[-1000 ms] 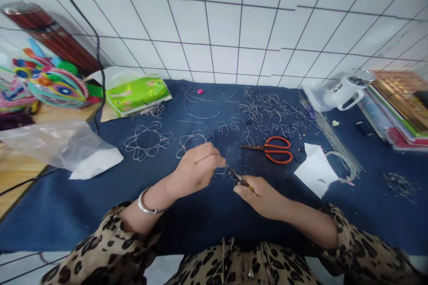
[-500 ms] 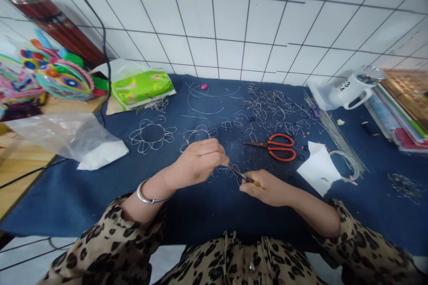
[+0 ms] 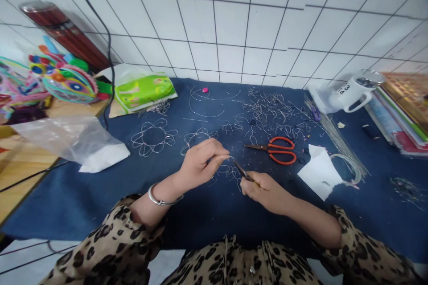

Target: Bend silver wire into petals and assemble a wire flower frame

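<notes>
My left hand (image 3: pixel 203 164) is closed in a pinch on a thin piece of wire (image 3: pixel 231 157) that sticks out past the fingertips. My right hand (image 3: pixel 264 190) is wrapped around slim pliers (image 3: pixel 241 170); their dark jaws point up and left to the wire's free end. Whether the jaws grip the wire is too small to tell. Small bent wire pieces (image 3: pixel 227 172) lie on the blue cloth below. Beyond my left hand is a flower-shaped wire ring (image 3: pixel 191 139), partly covered by the hand, and a second wire ring (image 3: pixel 154 137) lies left of it.
Orange-handled scissors (image 3: pixel 281 150) lie beyond my right hand, near white paper (image 3: pixel 319 171) and a wire coil (image 3: pixel 354 169). Tangled wire pieces (image 3: pixel 267 104) spread behind. A tissue pack (image 3: pixel 143 93) and plastic bag (image 3: pixel 73 138) are on the left, a white mug (image 3: pixel 356 91) at right.
My left hand has turned, its thumb now showing, and the wire end has come into view. The pliers tilt more steeply. The whole view has shifted slightly.
</notes>
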The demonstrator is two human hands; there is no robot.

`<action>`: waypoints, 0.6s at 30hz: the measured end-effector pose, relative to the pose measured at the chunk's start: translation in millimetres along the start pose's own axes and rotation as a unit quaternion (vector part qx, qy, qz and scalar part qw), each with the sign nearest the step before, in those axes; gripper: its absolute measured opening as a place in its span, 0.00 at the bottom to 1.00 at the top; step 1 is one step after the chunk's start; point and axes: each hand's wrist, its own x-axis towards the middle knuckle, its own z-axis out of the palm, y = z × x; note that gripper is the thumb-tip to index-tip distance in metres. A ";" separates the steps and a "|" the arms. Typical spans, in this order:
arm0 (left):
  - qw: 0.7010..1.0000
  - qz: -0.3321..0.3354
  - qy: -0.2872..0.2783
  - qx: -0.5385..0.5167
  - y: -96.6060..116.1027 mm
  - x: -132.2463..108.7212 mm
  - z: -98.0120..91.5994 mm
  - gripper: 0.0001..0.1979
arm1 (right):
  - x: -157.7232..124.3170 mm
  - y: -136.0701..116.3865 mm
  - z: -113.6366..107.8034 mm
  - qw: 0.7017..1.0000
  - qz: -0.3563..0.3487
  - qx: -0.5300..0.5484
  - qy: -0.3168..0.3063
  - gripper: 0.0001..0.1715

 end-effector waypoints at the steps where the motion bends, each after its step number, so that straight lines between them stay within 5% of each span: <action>1: 0.999 -0.031 0.032 -0.002 0.6 -1.6 3.3 0.06 | -0.8 0.2 1.4 0.999 0.006 0.038 -0.010 0.24; 4: 0.990 -0.093 0.108 -0.007 1.8 -6.5 12.2 0.03 | -2.3 1.6 5.7 0.991 0.037 0.125 -0.031 0.25; 7: 0.987 -0.084 0.139 0.013 3.4 -10.3 18.1 0.04 | -2.8 2.9 10.7 0.987 0.049 0.152 -0.031 0.26; 18: 0.988 0.000 0.136 0.077 11.2 -14.6 26.6 0.11 | -1.9 2.9 25.7 0.981 0.035 0.190 0.014 0.25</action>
